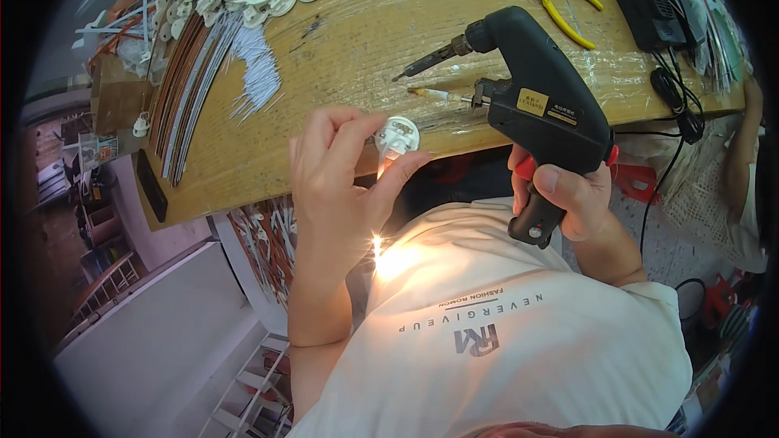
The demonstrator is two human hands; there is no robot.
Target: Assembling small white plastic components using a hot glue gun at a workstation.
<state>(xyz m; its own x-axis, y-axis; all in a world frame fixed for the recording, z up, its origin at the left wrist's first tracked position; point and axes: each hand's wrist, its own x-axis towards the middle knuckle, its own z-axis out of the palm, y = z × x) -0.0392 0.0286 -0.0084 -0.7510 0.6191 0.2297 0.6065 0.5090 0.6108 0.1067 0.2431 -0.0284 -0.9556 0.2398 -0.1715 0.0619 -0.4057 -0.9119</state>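
White disc (400,135) in left, soldering gun (558,93) in right, the hands (337,166) (586,209) grip near table edge (227,199) (bare wood (341,65) ahead).

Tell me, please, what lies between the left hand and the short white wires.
Bare table shows between the left hand and the short white wires in the head view.

Black and red on soldering gun (552,97) in right hand (574,195); white on disc (401,131) in left hand (337,162); yellow on plier handles (559,23) beyond.
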